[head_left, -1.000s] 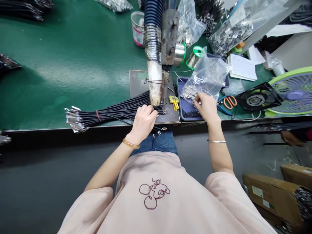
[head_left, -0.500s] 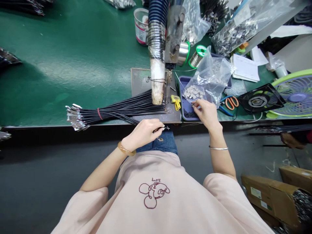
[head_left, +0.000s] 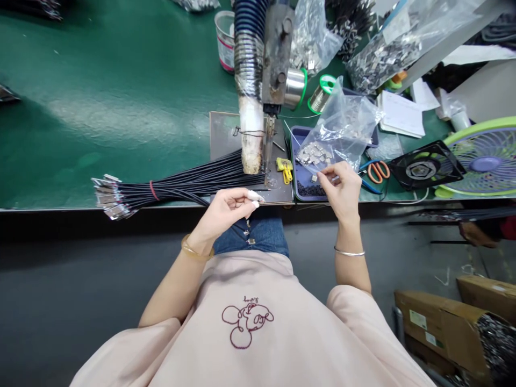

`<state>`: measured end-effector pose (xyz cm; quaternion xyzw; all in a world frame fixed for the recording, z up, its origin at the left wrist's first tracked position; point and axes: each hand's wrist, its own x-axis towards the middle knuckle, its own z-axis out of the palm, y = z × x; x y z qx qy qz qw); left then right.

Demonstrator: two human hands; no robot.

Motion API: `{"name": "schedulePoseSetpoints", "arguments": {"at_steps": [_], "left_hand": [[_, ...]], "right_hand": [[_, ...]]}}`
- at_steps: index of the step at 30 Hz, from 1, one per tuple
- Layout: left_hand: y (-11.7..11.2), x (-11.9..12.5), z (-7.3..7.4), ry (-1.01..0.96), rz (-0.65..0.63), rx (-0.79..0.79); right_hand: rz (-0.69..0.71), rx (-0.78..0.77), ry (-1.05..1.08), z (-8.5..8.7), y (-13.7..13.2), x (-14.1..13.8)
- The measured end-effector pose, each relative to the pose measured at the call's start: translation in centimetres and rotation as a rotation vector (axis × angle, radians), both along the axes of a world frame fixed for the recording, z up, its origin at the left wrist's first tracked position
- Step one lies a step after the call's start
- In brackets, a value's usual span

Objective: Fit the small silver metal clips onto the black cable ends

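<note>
My left hand (head_left: pixel 226 212) is at the table's front edge, its thumb and finger closed on the end of a thin black cable; white covers sit on these fingertips. Fine wires show just past them. My right hand (head_left: pixel 343 188) pinches over the purple tray (head_left: pixel 297 134), with a small silver metal connector (head_left: pixel 314 178) at its fingertips. In the tray lie a pile of similar metal connectors (head_left: pixel 312 154) and small black pieces (head_left: pixel 310 190). Left of my hands lies a bundle of black cables (head_left: pixel 181 185) tied with a red band. Cable ends with metal plugs (head_left: pixel 250 241) hang above my lap.
A soldering tool (head_left: pixel 269 140) and a ribbed hose (head_left: pixel 252 80) come down over a grey board (head_left: pixel 223 131). Yellow clip (head_left: pixel 285 169), solder spools (head_left: pixel 321 94), orange-handled scissors (head_left: pixel 379 172), a plastic bag (head_left: pixel 349 126) and a fan (head_left: pixel 484 161) surround the tray.
My left hand has shifted left and up to the table edge, its fingers turned. My right hand has drawn slightly back from the tray, the metal connector now showing at its fingertips.
</note>
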<state>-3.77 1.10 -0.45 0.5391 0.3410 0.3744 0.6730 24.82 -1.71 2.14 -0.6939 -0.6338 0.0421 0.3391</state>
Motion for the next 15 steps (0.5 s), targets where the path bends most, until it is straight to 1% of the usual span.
{"name": "schedulePoseSetpoints", "arguments": {"at_steps": [2, 4, 6, 7, 9, 11, 13, 15], "left_hand": [[0.2, 0.0, 0.1, 0.035, -0.036, 0.039], [0.4, 0.1, 0.1, 0.087, -0.092, 0.089], [0.4, 0.3, 0.1, 0.13, -0.157, 0.121], [0.4, 0.3, 0.1, 0.144, -0.186, 0.128], [0.4, 0.3, 0.2, 0.171, -0.231, 0.137], [0.3, 0.3, 0.2, 0.204, -0.248, 0.154], [0.3, 0.2, 0.2, 0.228, -0.241, 0.166], [0.3, 0.2, 0.3, 0.225, -0.207, 0.154]], "right_hand": [[0.094, 0.015, 0.083, 0.9, -1.3, -1.9], [0.265, -0.019, 0.167, 1.2, -2.5, -4.1], [0.446, -0.055, 0.197, 0.8, -3.3, -6.3], [0.49, -0.058, 0.193, 0.4, -3.6, -7.2], [0.516, -0.059, 0.173, -0.6, -3.8, -8.6], [0.52, -0.049, 0.174, -1.4, -3.7, -9.1], [0.543, -0.061, 0.167, -1.7, -3.6, -8.9], [0.563, -0.089, 0.139, -1.5, -3.6, -8.0]]}}
